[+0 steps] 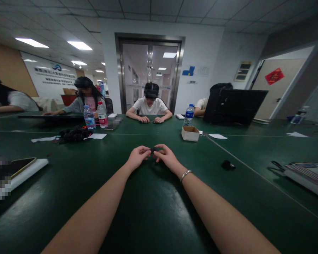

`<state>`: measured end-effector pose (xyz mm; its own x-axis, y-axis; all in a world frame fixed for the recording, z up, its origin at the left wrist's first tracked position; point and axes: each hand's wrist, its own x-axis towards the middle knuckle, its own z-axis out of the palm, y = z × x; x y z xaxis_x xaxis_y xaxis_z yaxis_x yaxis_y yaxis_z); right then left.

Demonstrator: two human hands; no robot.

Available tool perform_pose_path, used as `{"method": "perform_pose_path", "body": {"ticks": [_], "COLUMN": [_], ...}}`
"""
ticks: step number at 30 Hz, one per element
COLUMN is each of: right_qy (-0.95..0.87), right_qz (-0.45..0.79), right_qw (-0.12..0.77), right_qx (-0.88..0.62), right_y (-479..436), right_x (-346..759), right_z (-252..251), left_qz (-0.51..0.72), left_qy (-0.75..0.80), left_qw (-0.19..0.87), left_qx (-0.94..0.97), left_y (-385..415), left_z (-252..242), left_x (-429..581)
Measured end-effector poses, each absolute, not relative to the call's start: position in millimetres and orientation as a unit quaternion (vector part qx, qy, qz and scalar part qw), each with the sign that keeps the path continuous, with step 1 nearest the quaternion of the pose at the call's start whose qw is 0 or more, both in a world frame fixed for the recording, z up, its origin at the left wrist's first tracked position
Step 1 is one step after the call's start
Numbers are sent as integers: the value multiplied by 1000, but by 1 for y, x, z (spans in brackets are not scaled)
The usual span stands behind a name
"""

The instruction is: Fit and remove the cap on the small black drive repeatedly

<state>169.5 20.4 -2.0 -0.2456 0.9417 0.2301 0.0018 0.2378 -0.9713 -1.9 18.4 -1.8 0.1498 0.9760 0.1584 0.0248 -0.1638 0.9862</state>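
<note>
A small black piece [153,150], too small to name, sits between my two hands just above the green table [148,215]. My left hand [139,156] pinches its left side between thumb and fingers. From the other side, my right hand [166,156] grips it with thumb and forefinger, the lower fingers curled below. A silver bracelet [186,175] circles my right wrist. Off to the right lies another small black item [228,165], apart from both hands.
An open cardboard box [190,134] stands beyond my right hand, near a water bottle [189,115]. Two bottles and a dark tangled bundle [73,134] are at the left. A monitor [233,106] stands at the right. Co-workers sit across the table.
</note>
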Motion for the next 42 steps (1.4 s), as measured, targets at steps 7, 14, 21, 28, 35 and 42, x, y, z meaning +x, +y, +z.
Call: {"method": "perform_pose_path", "body": {"ticks": [7,14,21,28,35,42], "right_qy": [-614,-618,-624,-652,-663,-640], "right_qz": [489,485,450,397,432,458], "right_qw": [471,464,470,425,402,431], "right_qx": [-402,-409,-432,-486,-461,-441], "right_y": [21,19,17,17,21,20], "right_x": [170,169,167,171,175,174], "right_z": [1,2,4,8,5,7], "left_qz": [475,478,484,487,480,494], "left_qy": [419,418,427,421,419,420], "left_qw": [486,498,496,498,503,499], "left_qx": [602,591,581,581,584,575], "left_y": [16,16,17,18,17,18], "left_z": [1,2,2,2,3,2], "left_x": [-3,-2,-1,-2,-1,-2]}}
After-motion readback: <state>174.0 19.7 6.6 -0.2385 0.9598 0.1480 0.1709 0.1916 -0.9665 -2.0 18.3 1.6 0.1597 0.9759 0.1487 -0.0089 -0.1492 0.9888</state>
